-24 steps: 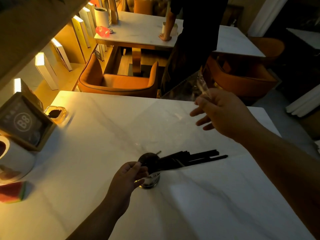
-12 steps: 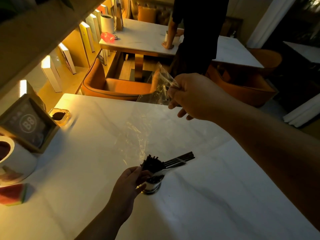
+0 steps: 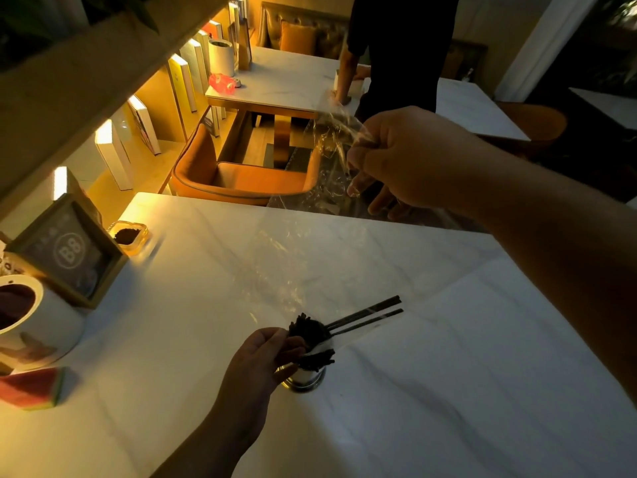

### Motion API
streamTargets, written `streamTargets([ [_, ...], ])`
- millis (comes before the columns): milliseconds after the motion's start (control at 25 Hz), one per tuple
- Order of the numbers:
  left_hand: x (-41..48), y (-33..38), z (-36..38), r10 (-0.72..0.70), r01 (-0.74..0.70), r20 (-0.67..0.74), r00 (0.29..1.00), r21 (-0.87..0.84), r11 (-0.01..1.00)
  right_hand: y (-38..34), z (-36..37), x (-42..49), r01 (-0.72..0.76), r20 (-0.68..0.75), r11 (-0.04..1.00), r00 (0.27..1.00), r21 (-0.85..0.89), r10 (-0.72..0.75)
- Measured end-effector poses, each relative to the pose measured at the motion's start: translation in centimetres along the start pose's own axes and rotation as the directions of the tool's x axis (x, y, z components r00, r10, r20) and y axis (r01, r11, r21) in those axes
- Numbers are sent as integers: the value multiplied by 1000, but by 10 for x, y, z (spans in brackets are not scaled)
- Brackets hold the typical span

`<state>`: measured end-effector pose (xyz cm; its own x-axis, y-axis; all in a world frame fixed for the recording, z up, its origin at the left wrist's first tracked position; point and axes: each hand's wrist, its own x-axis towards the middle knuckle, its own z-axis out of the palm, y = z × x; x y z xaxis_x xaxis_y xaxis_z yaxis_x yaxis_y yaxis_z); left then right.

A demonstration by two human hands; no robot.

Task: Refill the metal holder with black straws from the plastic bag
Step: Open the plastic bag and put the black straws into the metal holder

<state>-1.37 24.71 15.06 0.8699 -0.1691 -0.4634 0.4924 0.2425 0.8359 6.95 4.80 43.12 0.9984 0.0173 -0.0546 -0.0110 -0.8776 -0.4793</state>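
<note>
A small shiny metal holder (image 3: 304, 377) stands on the white marble table (image 3: 448, 391), near its middle. A bundle of black straws (image 3: 310, 334) sticks up out of it, and two straws (image 3: 365, 315) lean out to the right. My left hand (image 3: 262, 363) is wrapped around the holder and the straw bundle from the left. My right hand (image 3: 396, 160) is raised above the table's far edge and pinches the top of a clear plastic bag (image 3: 331, 143). The thin bag hangs down toward the straws, and its lower end is hard to make out.
At the left edge stand a framed "B8" sign (image 3: 69, 251), a white cup (image 3: 34, 322), a small amber dish (image 3: 129, 236) and a watermelon-slice object (image 3: 34, 388). Behind the table are an orange chair (image 3: 241, 177), another table, and a person in dark clothes (image 3: 403, 53).
The straws went from lying sideways to mostly upright in the holder. My right hand moved left and lifted the bag up off them. My left hand stayed on the holder.
</note>
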Motion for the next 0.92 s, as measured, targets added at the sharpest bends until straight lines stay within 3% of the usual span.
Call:
streamTargets([
  [680,-6,8,0,87,-83,41,995,-97,992,-10,-23,-5,14,-38,1000,999,-16,-15],
  [920,10,0,-15,-68,90,82,994,-294,952,13,-14,3,-17,-8,999,1000,34,17],
])
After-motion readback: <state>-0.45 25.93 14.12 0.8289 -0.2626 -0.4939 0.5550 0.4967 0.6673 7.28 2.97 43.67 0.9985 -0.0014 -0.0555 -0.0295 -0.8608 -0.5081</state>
